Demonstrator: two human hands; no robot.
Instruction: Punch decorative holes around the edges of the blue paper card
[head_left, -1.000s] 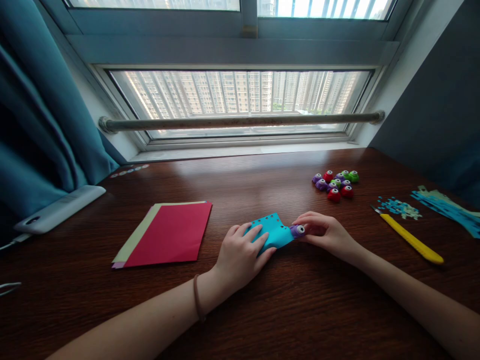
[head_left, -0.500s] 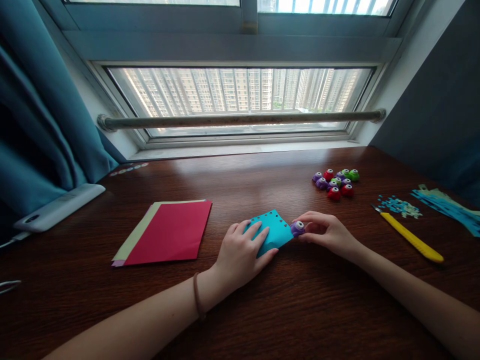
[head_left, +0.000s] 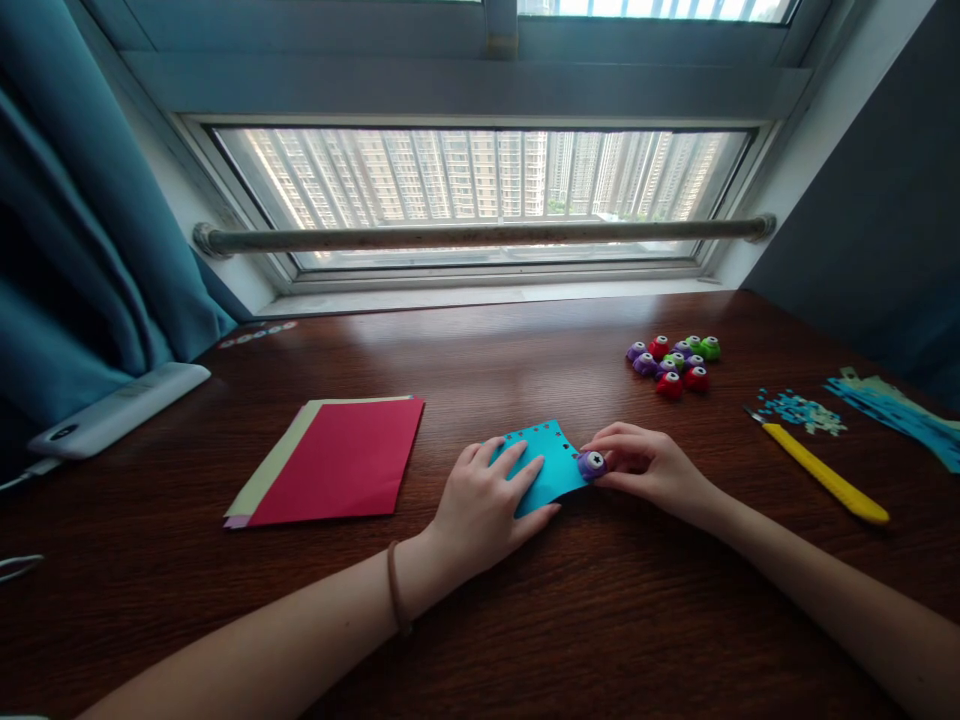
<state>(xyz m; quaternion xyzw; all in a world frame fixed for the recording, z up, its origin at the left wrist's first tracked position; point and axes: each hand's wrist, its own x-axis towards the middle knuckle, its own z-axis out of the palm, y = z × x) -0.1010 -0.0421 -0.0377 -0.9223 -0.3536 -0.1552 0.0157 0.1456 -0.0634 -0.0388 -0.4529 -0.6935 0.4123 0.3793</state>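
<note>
Under the spread fingers of my left hand (head_left: 487, 495) lies a sheet of blue paper (head_left: 546, 468), pressed to the table. Small punched shapes run along its upper edges. My right hand (head_left: 652, 465) is closed on a small purple craft punch (head_left: 592, 464), which sits over the paper's right corner; a star shows on its white top. How far the paper goes into the punch is hidden.
Several red, purple and green craft punches (head_left: 670, 385) stand at the back right. Nearer are punched paper bits (head_left: 802, 410), a yellow craft knife (head_left: 825, 470) and blue paper strips (head_left: 892, 412). Red paper (head_left: 337, 460) lies left; a white power strip (head_left: 120, 412) is by the curtain.
The purple punch has shifted slightly left and down onto the paper's right corner, and its top has turned so the star shows. My left hand stays on the paper.
</note>
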